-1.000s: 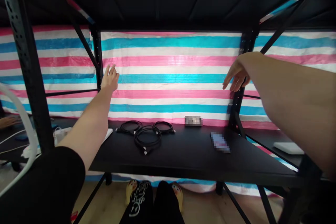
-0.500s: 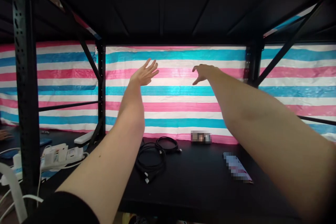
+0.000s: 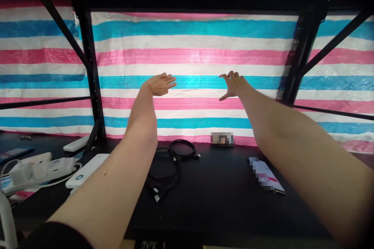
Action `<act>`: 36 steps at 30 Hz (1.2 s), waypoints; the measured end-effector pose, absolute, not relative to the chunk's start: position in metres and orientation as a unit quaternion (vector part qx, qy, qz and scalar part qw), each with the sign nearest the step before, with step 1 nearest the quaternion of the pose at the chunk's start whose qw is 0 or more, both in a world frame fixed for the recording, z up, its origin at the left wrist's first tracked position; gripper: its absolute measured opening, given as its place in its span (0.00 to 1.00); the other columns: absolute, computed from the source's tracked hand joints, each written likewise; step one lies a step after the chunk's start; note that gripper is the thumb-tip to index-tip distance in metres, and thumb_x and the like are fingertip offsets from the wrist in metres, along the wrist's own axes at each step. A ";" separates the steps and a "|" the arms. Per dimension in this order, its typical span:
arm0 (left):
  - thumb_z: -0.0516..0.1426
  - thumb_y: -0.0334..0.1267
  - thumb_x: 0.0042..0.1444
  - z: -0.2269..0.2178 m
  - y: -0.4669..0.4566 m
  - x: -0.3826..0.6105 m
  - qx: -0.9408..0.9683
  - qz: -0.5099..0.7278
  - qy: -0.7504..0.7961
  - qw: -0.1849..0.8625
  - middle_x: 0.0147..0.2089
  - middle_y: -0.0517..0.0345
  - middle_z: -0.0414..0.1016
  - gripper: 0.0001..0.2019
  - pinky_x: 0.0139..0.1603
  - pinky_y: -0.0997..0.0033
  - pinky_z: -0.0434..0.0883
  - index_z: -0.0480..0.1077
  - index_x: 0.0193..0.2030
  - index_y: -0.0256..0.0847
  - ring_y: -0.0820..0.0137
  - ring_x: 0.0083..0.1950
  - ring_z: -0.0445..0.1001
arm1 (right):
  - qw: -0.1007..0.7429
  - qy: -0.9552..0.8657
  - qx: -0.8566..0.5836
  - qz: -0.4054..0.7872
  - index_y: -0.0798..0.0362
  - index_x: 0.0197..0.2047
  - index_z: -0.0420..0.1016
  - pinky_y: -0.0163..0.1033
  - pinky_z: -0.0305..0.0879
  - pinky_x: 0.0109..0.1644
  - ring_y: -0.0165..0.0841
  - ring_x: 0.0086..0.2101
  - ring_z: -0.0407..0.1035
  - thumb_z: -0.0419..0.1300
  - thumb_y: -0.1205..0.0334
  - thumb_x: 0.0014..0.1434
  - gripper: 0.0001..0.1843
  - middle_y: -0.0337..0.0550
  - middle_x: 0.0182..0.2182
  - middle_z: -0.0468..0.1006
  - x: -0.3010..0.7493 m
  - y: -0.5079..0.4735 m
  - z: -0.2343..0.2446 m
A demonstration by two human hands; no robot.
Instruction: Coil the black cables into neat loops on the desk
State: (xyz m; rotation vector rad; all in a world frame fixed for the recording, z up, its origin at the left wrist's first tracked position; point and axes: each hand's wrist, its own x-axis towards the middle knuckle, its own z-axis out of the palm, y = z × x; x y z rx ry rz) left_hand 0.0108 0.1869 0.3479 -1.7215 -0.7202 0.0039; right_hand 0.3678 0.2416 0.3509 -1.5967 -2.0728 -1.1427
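Both arms stretch out over a black shelf (image 3: 210,202), in front of a striped plastic sheet (image 3: 193,107). My left hand (image 3: 162,84) is raised left of centre, palm facing down and inward, fingers extended and holding nothing. To its right, my right hand (image 3: 233,84) hangs in the air, thumb spread from its bent fingers, with nothing between them. Below the hands, coiled black cables (image 3: 165,179) with pale plugs lie on the shelf, partly behind my left forearm. A phone-like flat object (image 3: 267,175), blurred by pixels, rests below my right forearm.
A small pixelated item (image 3: 222,139) stands at the sheet's foot. On the left are a power strip with white chargers (image 3: 43,169), a white power bank (image 3: 86,171), another white slab (image 3: 76,143) and a phone (image 3: 16,154). Black posts (image 3: 92,70) and braces frame both sides.
The view has tipped down and moved closer. My left fingers have drawn closer together and levelled, while my right hand's thumb and fingers have spread wider. A white power bank now shows beside my left forearm.
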 end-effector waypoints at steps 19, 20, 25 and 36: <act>0.49 0.32 0.57 0.220 0.258 -0.053 -0.758 0.003 -0.373 0.536 0.53 0.41 0.69 0.17 0.48 0.60 0.60 0.66 0.52 0.33 0.57 0.51 0.68 | 0.017 -0.728 -0.615 -0.304 0.54 0.64 0.47 0.52 0.56 0.49 0.56 0.51 0.54 0.71 0.40 0.32 0.63 0.64 0.56 0.56 0.422 0.326 0.152; 0.49 0.32 0.57 0.216 0.253 -0.057 -0.764 -0.003 -0.379 0.522 0.53 0.40 0.69 0.17 0.48 0.60 0.60 0.66 0.52 0.33 0.57 0.51 0.68 | 0.017 -0.726 -0.616 -0.306 0.54 0.65 0.46 0.52 0.56 0.49 0.56 0.51 0.55 0.71 0.41 0.32 0.63 0.64 0.56 0.56 0.422 0.321 0.147; 0.51 0.32 0.54 0.184 0.217 -0.082 -0.823 -0.066 -0.428 0.368 0.50 0.40 0.71 0.16 0.49 0.60 0.61 0.70 0.49 0.33 0.58 0.48 0.70 | 0.016 -0.717 -0.621 -0.317 0.53 0.65 0.48 0.50 0.57 0.49 0.53 0.51 0.57 0.72 0.44 0.33 0.61 0.63 0.56 0.58 0.429 0.301 0.132; 0.36 0.30 0.57 0.122 0.140 -0.057 -0.562 -0.419 -0.660 0.270 0.17 0.53 0.64 0.22 0.33 0.67 0.61 0.65 0.21 0.39 0.66 0.24 0.66 | 0.031 -0.683 -0.696 -0.220 0.51 0.62 0.50 0.55 0.55 0.52 0.57 0.56 0.54 0.72 0.51 0.33 0.56 0.64 0.58 0.57 0.465 0.274 0.127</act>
